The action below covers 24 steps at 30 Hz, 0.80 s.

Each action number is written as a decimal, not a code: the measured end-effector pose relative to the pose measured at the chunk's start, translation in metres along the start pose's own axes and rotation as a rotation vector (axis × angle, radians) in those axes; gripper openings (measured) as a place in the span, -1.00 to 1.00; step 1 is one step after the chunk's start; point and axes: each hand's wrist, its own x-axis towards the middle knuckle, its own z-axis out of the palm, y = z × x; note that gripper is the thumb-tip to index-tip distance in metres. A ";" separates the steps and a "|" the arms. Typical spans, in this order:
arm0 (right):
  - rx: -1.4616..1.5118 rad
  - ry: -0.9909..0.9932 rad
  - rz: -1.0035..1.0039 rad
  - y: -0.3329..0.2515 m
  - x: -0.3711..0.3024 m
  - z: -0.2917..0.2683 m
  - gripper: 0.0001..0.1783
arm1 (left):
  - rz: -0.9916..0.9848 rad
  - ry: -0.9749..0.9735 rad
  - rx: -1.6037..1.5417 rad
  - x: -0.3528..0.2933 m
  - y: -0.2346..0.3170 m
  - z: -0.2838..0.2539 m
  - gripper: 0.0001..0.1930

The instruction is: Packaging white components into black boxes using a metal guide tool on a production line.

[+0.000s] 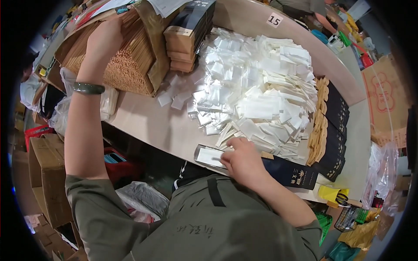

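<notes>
My left hand (106, 40) reaches to the top of a thick bundle of brown paper pieces (128, 71) packed in an open brown wrapper. Its fingers look curled in at the upper edge; what they hold is hidden. At the table's near edge, my right hand (244, 160) has its fingertips closed on the right end of a flat clear packet (209, 155) with a white insert. Under my right wrist lies a dark printed paper bag (292, 173) with a brown end. Beyond that hand spreads a pile of white paper packets (265, 106).
Small clear plastic sachets (220, 78) heap against the white pile. A stack of dark-and-brown bags (183, 48) stands behind them. More dark bags (335, 135) lie in a row at right. Cardboard boxes (50, 174) stand lower left, and a raised rim (344, 65) borders the table.
</notes>
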 end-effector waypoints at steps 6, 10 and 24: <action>-0.090 0.178 -0.045 0.007 0.004 0.039 -0.79 | -0.161 0.308 -0.395 -0.023 0.002 0.004 -0.75; 0.045 0.410 -0.093 0.010 -0.025 0.007 -0.70 | -0.589 0.290 -1.057 -0.158 0.010 0.032 -0.66; -0.035 0.164 -0.134 0.043 -0.071 0.003 -0.64 | -0.012 -0.654 -1.375 -0.264 0.187 0.051 -0.90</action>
